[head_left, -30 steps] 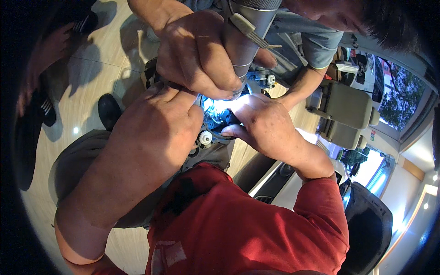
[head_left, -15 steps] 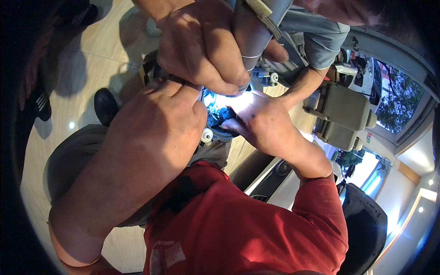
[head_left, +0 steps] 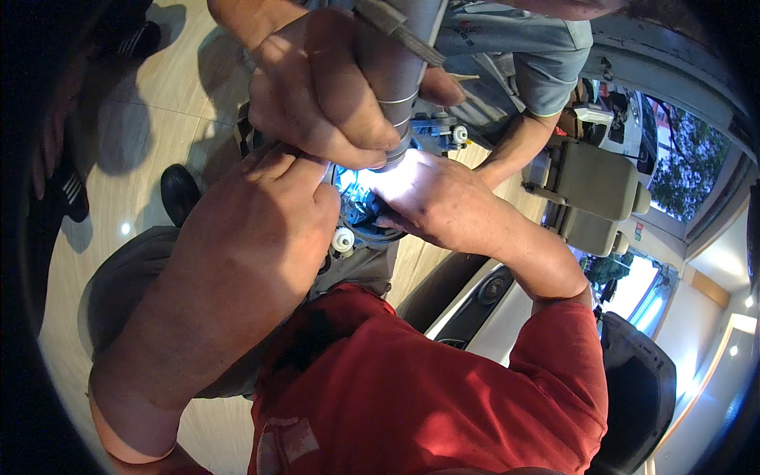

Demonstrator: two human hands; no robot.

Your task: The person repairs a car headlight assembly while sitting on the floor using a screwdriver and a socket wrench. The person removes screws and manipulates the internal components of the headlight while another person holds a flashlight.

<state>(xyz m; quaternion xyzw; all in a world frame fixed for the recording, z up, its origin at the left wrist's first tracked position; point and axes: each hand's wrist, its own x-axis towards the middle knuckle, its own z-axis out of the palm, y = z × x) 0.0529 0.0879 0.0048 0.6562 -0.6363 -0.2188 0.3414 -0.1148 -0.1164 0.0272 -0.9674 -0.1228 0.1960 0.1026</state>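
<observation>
A dark housing [head_left: 366, 224] with a blue-lit inside lies between my hands above my lap, a white round fitting [head_left: 343, 240] at its near side. My left hand [head_left: 257, 202] is closed at the left edge of the housing, its fingertips hidden. My right hand [head_left: 435, 202] reaches in from the right, fingers bent into the bright opening; what they pinch, if anything, is hidden by the hand and glare. Close above, another person's hand [head_left: 317, 99] grips a grey flashlight [head_left: 392, 87] that shines into the housing.
That person's other forearm [head_left: 518, 150] comes in beyond my right hand. A second white fitting [head_left: 460, 134] stands at the far right of the housing. Beige vehicle seat parts [head_left: 598, 182] are at the right. Shoes [head_left: 180, 194] stand on the tiled floor [head_left: 150, 119] at the left.
The flashlight and the hand holding it have shifted left in view. The housing and my hands also sit slightly farther left; both hands keep much the same grip.
</observation>
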